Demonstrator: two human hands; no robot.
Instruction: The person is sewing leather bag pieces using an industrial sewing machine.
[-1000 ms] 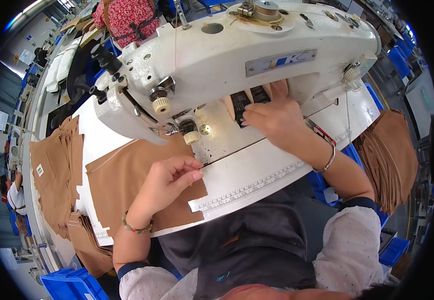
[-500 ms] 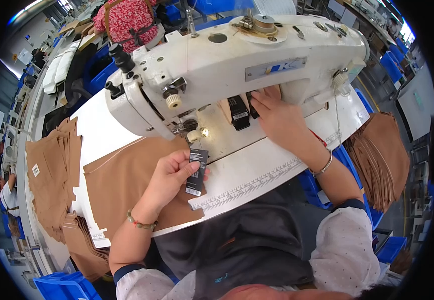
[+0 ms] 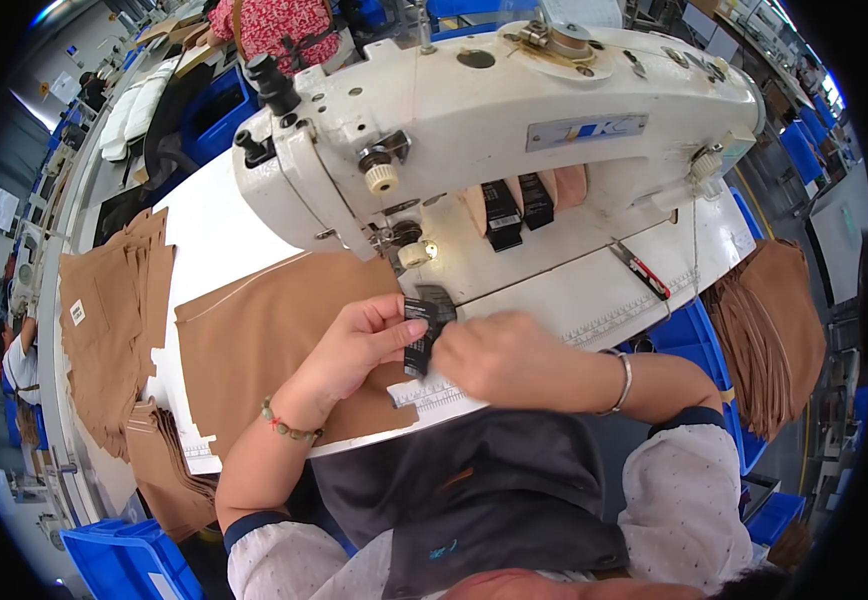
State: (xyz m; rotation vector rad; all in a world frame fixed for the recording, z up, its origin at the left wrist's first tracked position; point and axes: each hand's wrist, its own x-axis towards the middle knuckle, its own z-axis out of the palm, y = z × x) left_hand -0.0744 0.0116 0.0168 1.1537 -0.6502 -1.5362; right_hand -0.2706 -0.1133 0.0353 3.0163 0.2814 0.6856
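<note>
Well, left fingers (image 3: 413, 328) pinch a black label (image 3: 417, 356); right fingers (image 3: 451, 352) curl beside.

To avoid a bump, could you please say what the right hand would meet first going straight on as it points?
Probably the black label in the left hand, though blur leaves any gap unclear.

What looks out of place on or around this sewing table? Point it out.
Nothing looks spilled or damaged. Mildly untidy: the brown pieces at far left are stacked unevenly, their edges fanned out, and the red-and-black tool lies slantwise on the white table.
</note>
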